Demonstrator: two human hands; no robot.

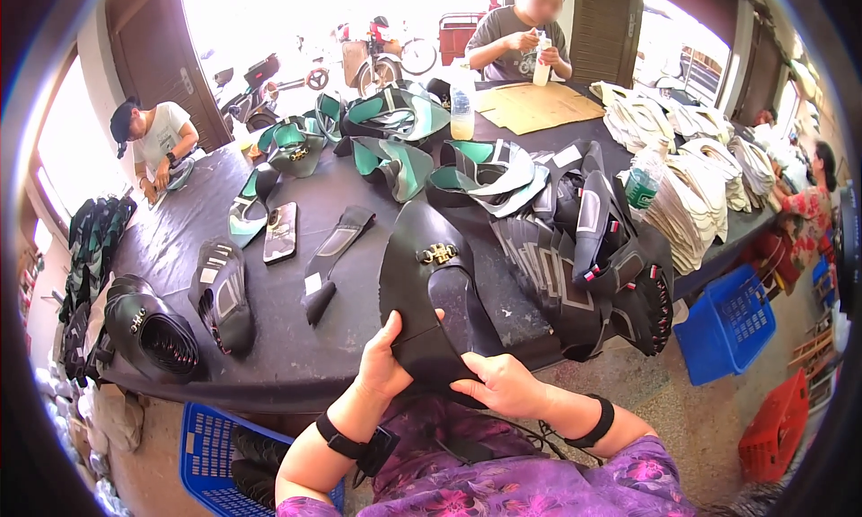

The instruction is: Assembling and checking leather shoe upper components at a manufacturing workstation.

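Observation:
A black shoe upper [409,288] with a gold metal ornament on its front stands in front of me at the table's near edge. Its heel end points toward my body, and the toe lies away on the table. My left hand [383,362] grips the left side of that end, thumb up along the black material. On the other side, my right hand [505,384] pinches the edge between thumb and bent fingers. Just right of the upper is a fanned pile of black-and-grey upper pieces [557,274]. To its left lies a single black strap-like piece [334,256].
On the black table [269,364] lie a phone [280,232], stacked black uppers [148,324], green-lined uppers [395,167], cream stacks [673,203] and a bottle [461,108]. Blue baskets [725,324] [202,454] and a red basket [774,427] stand below. Co-workers sit around the table.

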